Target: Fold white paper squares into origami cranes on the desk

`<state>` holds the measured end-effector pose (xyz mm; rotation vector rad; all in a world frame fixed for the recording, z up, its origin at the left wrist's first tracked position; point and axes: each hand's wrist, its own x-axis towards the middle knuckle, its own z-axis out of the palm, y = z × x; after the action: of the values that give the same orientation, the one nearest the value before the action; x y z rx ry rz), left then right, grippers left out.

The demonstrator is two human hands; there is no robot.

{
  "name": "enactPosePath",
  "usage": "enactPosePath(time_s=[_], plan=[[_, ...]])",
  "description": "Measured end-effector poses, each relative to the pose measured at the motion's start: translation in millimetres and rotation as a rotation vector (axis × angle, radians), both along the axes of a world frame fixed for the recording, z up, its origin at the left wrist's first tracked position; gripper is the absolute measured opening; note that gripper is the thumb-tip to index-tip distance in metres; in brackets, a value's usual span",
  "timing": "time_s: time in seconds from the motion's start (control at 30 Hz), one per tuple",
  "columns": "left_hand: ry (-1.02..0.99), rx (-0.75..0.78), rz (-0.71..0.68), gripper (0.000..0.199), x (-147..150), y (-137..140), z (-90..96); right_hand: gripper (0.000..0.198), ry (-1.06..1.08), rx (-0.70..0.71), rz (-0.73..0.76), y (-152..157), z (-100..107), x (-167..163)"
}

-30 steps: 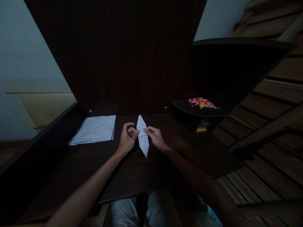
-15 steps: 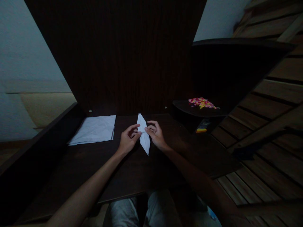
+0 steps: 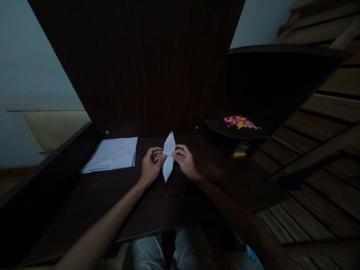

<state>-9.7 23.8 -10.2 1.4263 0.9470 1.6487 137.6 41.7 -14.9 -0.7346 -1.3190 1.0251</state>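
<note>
A folded white paper, long and pointed at both ends, is held upright in my view above the dark desk. Across its middle runs a crease or band. My left hand pinches its left edge near the middle, thumb in front and fingers curled behind. On the opposite edge, my right hand grips it the same way, its thumb on the paper's middle. The fingertips behind the paper are partly hidden.
A stack of white paper sheets lies at the desk's left. On a corner shelf at the right sits a pile of small pink, red and yellow pieces. Below it stands a small box with a yellow-orange stripe.
The folded paper has turned: its top end has swung right and its bottom end left. Both hands keep hold of it and have barely moved.
</note>
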Motion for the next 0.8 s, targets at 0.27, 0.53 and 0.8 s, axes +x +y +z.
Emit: enactPosePath(time_s=[0.27, 0.53, 0.8], plan=[[0.11, -0.009, 0.018, 0.023, -0.5, -5.1, 4.2, 0.033, -0.019, -0.048, 0.004, 1.3, 0.4, 0.9], [0.182, 0.023, 0.009, 0.019, -1.8, -4.6, 4.2, 0.033, -0.018, -0.021, 0.006, 1.2, -1.7, 0.8], [0.398, 0.205, 0.141, 0.009, -5.1, -5.9, 8.2, 0.031, -0.068, 0.0, 0.0, -1.5, -1.5, -1.1]])
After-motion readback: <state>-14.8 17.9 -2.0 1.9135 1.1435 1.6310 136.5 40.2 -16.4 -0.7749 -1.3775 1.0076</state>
